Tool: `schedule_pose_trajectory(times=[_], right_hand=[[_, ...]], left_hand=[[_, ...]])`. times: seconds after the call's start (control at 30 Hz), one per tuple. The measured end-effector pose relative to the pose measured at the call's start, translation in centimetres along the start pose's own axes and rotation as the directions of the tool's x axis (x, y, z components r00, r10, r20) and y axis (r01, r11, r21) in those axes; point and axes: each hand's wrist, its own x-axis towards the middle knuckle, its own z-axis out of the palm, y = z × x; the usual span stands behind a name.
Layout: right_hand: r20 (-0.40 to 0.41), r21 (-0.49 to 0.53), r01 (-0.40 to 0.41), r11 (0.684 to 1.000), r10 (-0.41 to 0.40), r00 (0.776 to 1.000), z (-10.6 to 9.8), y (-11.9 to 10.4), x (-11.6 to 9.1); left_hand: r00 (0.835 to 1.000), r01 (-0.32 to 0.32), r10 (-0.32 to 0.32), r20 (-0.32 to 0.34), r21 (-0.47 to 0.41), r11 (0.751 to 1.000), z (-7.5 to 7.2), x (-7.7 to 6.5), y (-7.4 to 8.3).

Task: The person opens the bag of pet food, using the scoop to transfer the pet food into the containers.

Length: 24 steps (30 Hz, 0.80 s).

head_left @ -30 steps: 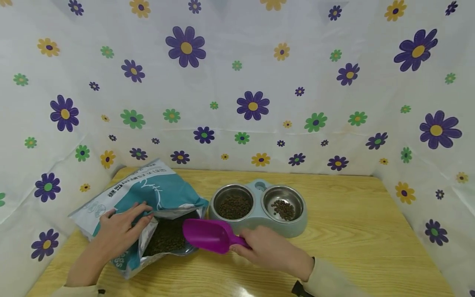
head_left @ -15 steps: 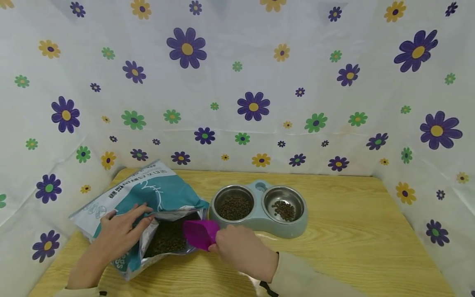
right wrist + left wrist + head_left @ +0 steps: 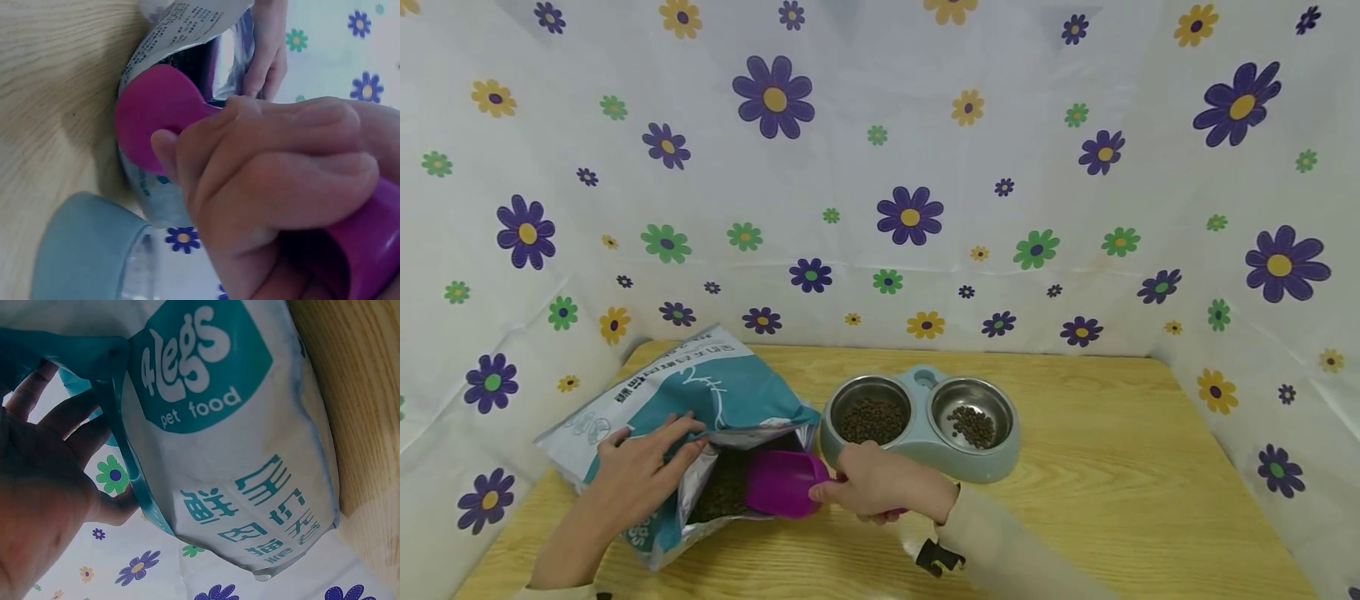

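In the head view a teal and white pet food bag [image 3: 748, 379] lies on its side, its mouth gaping to the right. Brown kibble [image 3: 722, 492] fills the mouth. My left hand [image 3: 640, 467] grips the bag's folded upper film beside the opening; in the left wrist view its fingers [image 3: 69, 415] lie against the teal edge. My right hand [image 3: 880, 479] holds a purple scoop [image 3: 786, 483] by its handle, thumb along the top. The scoop's front reaches into the bag's mouth, over the kibble. In the right wrist view curled fingers [image 3: 275, 181] wrap the handle.
A pale blue double feeder [image 3: 917, 429] stands just right of the bag, behind my right hand. Its left steel bowl [image 3: 891, 390] holds more kibble than its right steel bowl [image 3: 992, 400]. A flowered cloth [image 3: 850, 167] rises behind the wooden table [image 3: 1097, 467].
My right hand has moved left, carrying the scoop farther into the bag's mouth. The scoop has turned along the way. My left hand and the bag stay almost where they were.
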Motion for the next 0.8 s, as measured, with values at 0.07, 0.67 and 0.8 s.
schedule_pose_trajectory(times=[0.07, 0.67, 0.8], right_hand=[[0.023, 0.071, 0.016, 0.997, -0.018, 1.0, -0.1, 0.4, 0.3], [0.086, 0.406, -0.019, 0.914, -0.018, 0.996, 1.4, 2.7, 2.9], [0.075, 0.397, -0.003, 0.918, -0.029, 0.997, 2.1, 3.3, 3.0]], left_hand=[[1.0, 0.001, -0.001, -0.002, -0.002, 1.0, -0.1, -0.1, 0.0], [1.0, 0.006, -0.006, 0.001, 0.013, 1.0, -0.2, -0.1, 0.0], [1.0, 0.008, -0.008, 0.009, 0.016, 1.0, -0.2, 0.0, 0.1]])
